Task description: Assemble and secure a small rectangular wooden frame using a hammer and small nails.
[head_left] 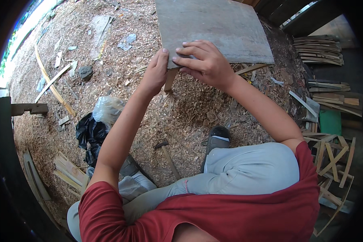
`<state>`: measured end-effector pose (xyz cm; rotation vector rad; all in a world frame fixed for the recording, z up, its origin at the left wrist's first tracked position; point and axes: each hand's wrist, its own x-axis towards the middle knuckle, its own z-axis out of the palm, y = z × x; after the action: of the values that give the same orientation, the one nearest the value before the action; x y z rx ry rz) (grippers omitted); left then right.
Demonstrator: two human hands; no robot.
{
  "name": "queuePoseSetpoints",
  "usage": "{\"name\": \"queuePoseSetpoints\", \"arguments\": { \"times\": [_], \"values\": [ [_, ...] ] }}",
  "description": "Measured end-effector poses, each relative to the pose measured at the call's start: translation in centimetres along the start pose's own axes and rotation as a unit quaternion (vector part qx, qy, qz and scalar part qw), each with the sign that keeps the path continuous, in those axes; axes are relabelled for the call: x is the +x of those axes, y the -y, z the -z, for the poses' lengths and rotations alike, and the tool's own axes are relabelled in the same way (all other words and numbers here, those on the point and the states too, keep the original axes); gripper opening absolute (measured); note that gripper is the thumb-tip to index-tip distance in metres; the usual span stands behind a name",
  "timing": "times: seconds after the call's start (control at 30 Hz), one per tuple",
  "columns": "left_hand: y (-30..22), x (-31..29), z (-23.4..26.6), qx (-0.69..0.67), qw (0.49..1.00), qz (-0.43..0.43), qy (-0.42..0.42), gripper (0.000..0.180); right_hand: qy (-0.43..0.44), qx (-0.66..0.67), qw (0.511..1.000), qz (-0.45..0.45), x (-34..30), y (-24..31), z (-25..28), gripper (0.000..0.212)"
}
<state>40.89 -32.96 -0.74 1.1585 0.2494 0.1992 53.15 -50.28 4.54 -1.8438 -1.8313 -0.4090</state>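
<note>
A low wooden table with a worn grey top (218,24) stands in front of me, its near left corner facing my hands. My left hand (156,72) is closed round that corner, with the thumb along the edge. Just to its right, my right hand (205,64) bends its fingers over the near edge of the top. Something dark shows under those fingertips, mostly hidden, and I cannot make out what it is. Below the corner a pale wooden leg (170,80) comes down. On the ground between my feet lies a hammer (168,158) with a wooden handle.
Wood shavings cover the ground (181,121). Black and clear plastic bags (90,131) lie by my left arm. Long wood strips (52,82) and a dark stone (85,72) are farther left. Stacked slats (318,50) and crossed wooden frames (332,161) stand at the right.
</note>
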Motion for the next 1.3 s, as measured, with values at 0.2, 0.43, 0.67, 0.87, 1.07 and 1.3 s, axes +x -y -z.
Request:
{"name": "queuePoseSetpoints", "arguments": {
  "times": [0.2,0.43,0.67,0.87,1.07,1.3],
  "values": [
    [-0.3,-0.2,-0.5,0.014,1.000,-0.006,0.006,0.043,-0.008,0.001,1.000,-0.004,-0.4,-0.1,-0.2,0.036],
    [-0.3,-0.2,-0.6,0.013,1.000,-0.007,-0.002,0.044,-0.010,0.010,1.000,-0.006,-0.3,0.0,0.2,0.035],
    [-0.8,-0.4,-0.3,0.017,0.999,0.038,-0.014,0.046,0.066,0.055,0.996,-0.029,-0.9,-0.3,1.3,0.043],
    [-0.3,0.0,-0.1,0.020,0.999,0.037,-0.004,0.048,0.066,0.066,0.995,-0.022,-1.3,-1.0,1.3,0.043],
    [-1.1,-0.3,0.0,0.027,0.997,0.058,-0.036,0.046,0.059,0.112,0.992,0.004,0.8,-2.1,2.2,0.035],
    [-1.3,-0.1,0.5,0.084,0.993,0.065,-0.056,0.042,0.093,0.205,0.974,0.011,2.7,-4.5,2.1,0.027]
  ]
}}
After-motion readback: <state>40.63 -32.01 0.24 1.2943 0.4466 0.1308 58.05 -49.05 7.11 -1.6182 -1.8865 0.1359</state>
